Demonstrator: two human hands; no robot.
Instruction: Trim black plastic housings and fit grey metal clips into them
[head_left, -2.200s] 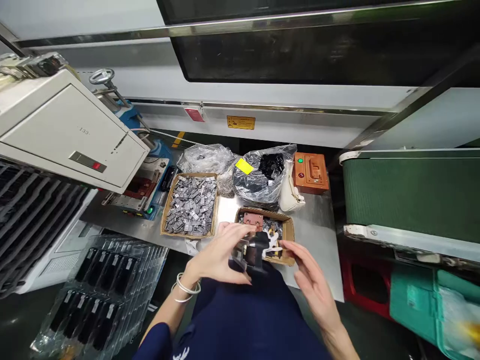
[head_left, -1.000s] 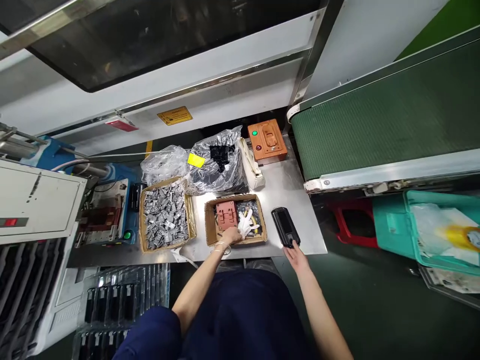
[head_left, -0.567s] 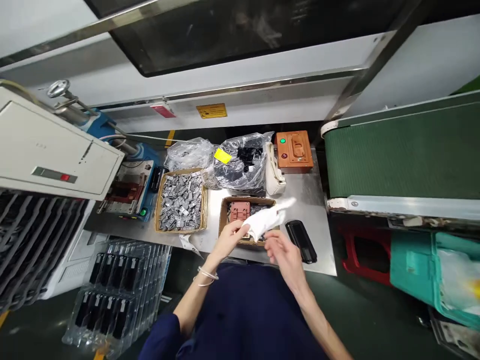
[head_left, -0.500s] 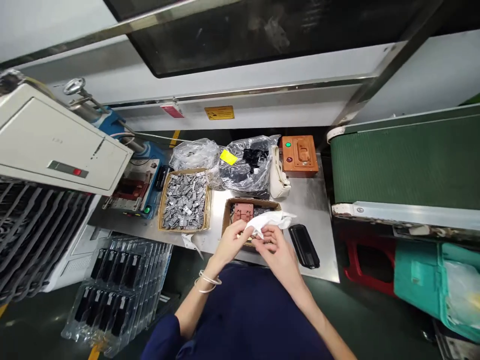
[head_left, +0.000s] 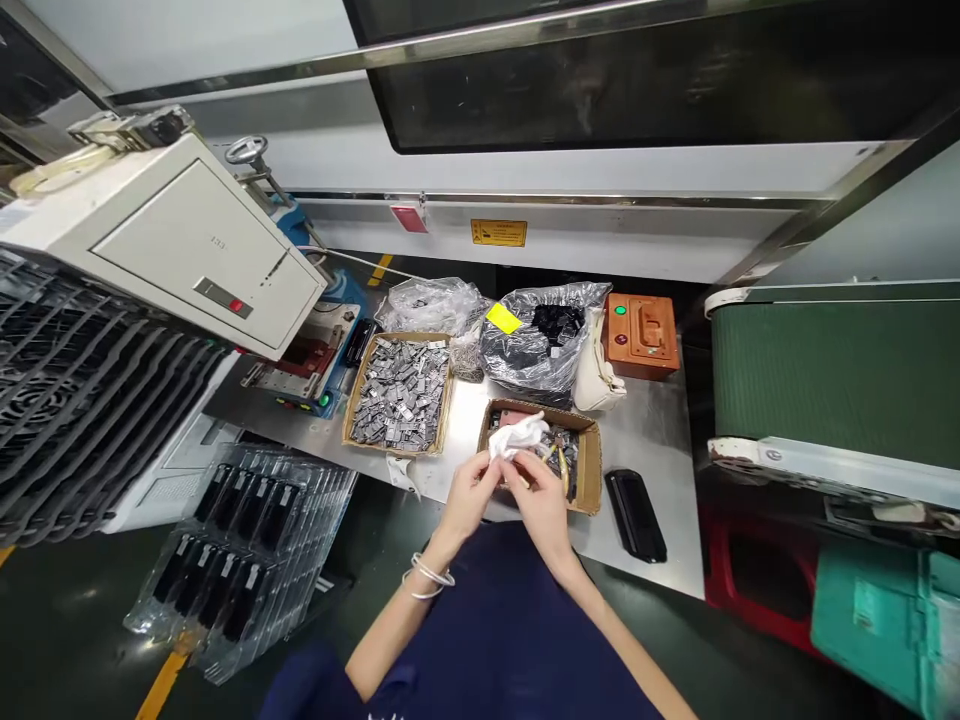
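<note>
In the head view, the left hand (head_left: 469, 497) and the right hand (head_left: 545, 507) come together, and each grip is narrow, the fingertips pinching a white glove (head_left: 519, 435) of soft, wrinkled fabric. This glove is above a rectangular cardboard box (head_left: 591, 466). To the right, a long black case (head_left: 636, 515) with rounded corners lies on the shiny metal counter (head_left: 641, 425). To the left, another cardboard tray (head_left: 447, 412) is full of small, flat grey pieces (head_left: 401, 393); a crinkled transparent plastic bag (head_left: 521, 350) stands farther back.

Red block (head_left: 511, 417) pt. hidden by white fabric (head_left: 517, 434), label (head_left: 499, 233) txt too sm., bin (head_left: 870, 612) cut at R edge
</note>
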